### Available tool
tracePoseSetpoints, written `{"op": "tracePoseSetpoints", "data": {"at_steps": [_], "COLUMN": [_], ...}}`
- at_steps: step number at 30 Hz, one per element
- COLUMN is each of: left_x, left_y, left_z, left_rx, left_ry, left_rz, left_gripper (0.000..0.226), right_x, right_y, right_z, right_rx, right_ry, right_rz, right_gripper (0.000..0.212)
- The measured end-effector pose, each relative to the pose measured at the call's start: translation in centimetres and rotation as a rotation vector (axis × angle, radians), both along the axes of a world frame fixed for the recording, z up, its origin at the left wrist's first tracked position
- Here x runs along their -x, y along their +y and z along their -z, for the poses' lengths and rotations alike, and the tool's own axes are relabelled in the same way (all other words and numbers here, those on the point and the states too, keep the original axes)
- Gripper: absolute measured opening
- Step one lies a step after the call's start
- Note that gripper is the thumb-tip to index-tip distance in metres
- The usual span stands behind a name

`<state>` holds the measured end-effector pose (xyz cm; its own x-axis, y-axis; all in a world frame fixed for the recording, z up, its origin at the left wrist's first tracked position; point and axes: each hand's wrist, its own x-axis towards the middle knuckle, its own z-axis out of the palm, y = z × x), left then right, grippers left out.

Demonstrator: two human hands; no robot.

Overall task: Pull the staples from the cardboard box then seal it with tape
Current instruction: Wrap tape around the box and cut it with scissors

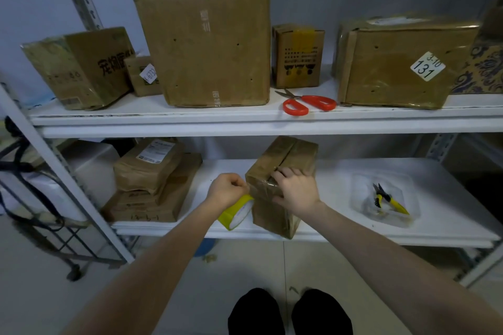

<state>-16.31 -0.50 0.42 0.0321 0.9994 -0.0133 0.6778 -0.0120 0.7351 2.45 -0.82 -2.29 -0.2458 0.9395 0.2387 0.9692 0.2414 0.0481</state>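
— Fingers (283, 173) of my right hand (296, 189) curl over the cardboard box's (272, 215) near top edge, thumb on its front. It stands on the lower shelf (340, 185).

— And the left hand (227, 189)?

— Curled tight, holding the yellow tape roll (236, 212) against the box's left side.

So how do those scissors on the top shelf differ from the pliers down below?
The scissors have red handles; the pliers have yellow-and-black ones. The scissors lie bare on the upper shelf; the pliers sit inside a clear tray on the lower shelf. Both are hand tools, and no hand touches either.
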Motion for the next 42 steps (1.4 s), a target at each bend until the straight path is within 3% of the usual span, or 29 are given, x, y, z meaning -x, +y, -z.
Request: {"op": "tracePoseSetpoints", "data": {"at_steps": [8,16,27,33,40,42], "left_x": [0.0,-0.6,-2.6,-2.9,-3.1,-3.2], "left_y": [0.2,0.0,0.5,0.6,0.3,0.1], "left_z": [0.1,-0.5,-0.1,-0.2,-0.9,-1.2], "left_rx": [0.030,0.068,0.087,0.093,0.072,0.066], "left_ry": [-0.107,-0.174,-0.148,-0.126,-0.177,-0.194], "left_rz": [-0.006,0.052,0.090,0.092,0.119,0.124], "left_gripper": [0.027,0.018,0.022,0.020,0.024,0.021], "right_x": [-2.6,-8.5,-3.8,-3.0,-2.7,-2.6], "right_y": [0.6,0.4,-0.3,-0.7,-1.2,-1.6], "right_z": [-0.7,-0.8,-2.1,-1.2,-1.6,-2.2], "right_rx": [0.113,0.167,0.079,0.020,0.071,0.059], "right_ry": [0.013,0.148,0.153,0.069,0.105,0.218], "right_rz": [-0.123,-0.289,-0.123,-0.110,-0.103,-0.112], "right_gripper": [0.068,0.055,0.036,0.053,0.047,0.036]}}
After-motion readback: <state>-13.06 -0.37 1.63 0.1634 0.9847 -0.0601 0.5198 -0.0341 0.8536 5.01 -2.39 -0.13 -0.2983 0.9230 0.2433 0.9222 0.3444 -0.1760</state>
